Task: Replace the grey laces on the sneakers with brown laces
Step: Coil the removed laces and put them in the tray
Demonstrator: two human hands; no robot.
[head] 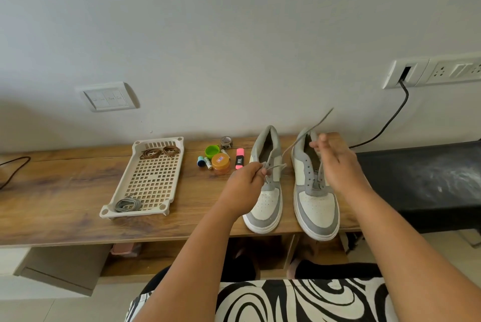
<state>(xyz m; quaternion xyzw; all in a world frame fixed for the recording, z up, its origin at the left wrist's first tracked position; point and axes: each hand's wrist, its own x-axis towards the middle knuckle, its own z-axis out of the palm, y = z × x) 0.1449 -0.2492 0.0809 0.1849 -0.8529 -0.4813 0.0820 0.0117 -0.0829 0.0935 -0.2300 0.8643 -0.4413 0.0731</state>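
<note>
Grey lace is pinched in my left hand and my right hand, raised to draw it clear of the right sneaker at the desk's front edge; brown laces wait in the tray's far end, for relacing

Both forearms are bare from the bottom edge of the view up to the wrists, with no sleeves, watch, bracelet or rings showing on the left hand or the right hand. Below them lies a garment printed with bold black-and-white swirls
</note>
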